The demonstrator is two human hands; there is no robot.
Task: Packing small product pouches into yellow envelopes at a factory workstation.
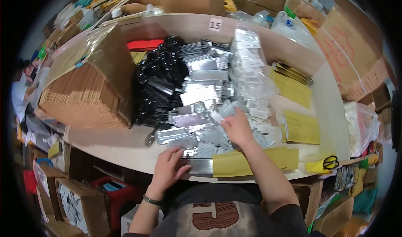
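Note:
My right hand is closed, pinching a small clear packet with a white label above the middle of the pile. My left hand is open at the table's front edge, fingers apart, its fingertips beside the nearest silver flat packets. Small grey-white packets lie scattered between the hands. Farther back, more silver packets are stacked. To their right stands a long heap of clear bags with white labels. Under my right forearm lie yellow envelopes along the front edge.
A pile of glossy black pieces lies left of the silver stacks, with a spoon-shaped piece before it. A large carton of packed brown sheets stands at left. More yellow envelopes and yellow-handled scissors lie right. A raised wall borders the back.

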